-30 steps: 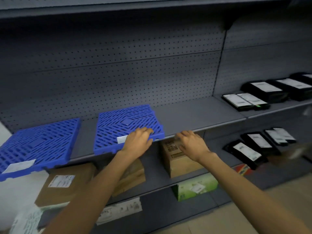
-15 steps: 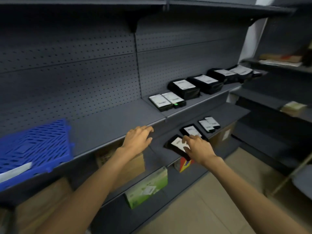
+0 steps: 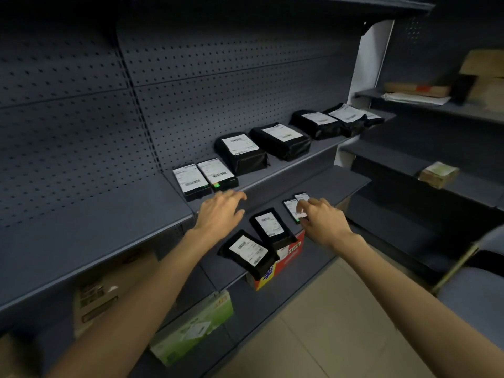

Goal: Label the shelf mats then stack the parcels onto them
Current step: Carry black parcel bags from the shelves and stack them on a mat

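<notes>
No blue shelf mat is in view. Black parcels with white labels lie on the grey shelves. Two flat parcels (image 3: 205, 178) sit at the upper shelf's front, with bulkier black bags (image 3: 241, 154) in a row behind them to the right. My left hand (image 3: 221, 212) hovers open, fingers spread, just in front of the flat pair. On the lower shelf (image 3: 343, 184) lie two black bags (image 3: 259, 241) and two small flat parcels (image 3: 294, 204). My right hand (image 3: 323, 218) has curled fingertips on the small parcels; a grip is not clear.
A red carton (image 3: 287, 255), a green box (image 3: 195, 327) and brown cartons (image 3: 101, 293) sit under the shelves. A second shelving unit on the right holds a small box (image 3: 438, 174) and flat packages (image 3: 417, 91). A grey seat (image 3: 474, 296) stands at lower right.
The view has swung right, away from the blue mats, which are now out of frame. Both hands left the mat's front edge and moved to the black parcels.
</notes>
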Action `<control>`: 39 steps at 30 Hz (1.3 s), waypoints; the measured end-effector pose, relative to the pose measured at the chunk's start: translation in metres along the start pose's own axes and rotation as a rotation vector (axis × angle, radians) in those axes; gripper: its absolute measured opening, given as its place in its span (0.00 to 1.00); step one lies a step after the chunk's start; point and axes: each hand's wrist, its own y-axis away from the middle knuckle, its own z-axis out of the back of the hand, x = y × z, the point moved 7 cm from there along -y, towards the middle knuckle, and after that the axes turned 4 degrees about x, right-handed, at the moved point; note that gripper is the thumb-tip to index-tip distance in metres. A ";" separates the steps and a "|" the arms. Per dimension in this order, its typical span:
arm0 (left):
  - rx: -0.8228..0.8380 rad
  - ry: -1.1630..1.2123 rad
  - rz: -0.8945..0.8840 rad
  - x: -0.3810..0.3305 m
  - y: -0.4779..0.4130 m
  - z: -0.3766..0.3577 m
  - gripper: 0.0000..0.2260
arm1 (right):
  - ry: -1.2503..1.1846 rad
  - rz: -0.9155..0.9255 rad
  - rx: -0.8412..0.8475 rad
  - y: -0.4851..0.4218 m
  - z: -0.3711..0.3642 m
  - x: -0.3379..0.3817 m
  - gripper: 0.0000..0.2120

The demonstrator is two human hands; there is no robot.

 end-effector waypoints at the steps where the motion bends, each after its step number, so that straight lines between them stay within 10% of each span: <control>1: -0.009 -0.008 0.003 0.000 -0.015 0.000 0.16 | 0.019 0.013 0.006 -0.013 -0.002 -0.004 0.14; 18: -0.013 -0.070 0.142 0.018 -0.268 -0.029 0.18 | -0.044 0.017 -0.079 -0.238 0.041 -0.092 0.14; 28: 0.152 -0.096 0.564 0.051 -0.285 -0.060 0.26 | -0.083 0.026 0.159 -0.348 -0.018 -0.115 0.49; 39: 0.385 0.135 1.010 0.042 -0.260 -0.078 0.44 | -0.311 0.065 0.303 -0.373 -0.049 -0.133 0.54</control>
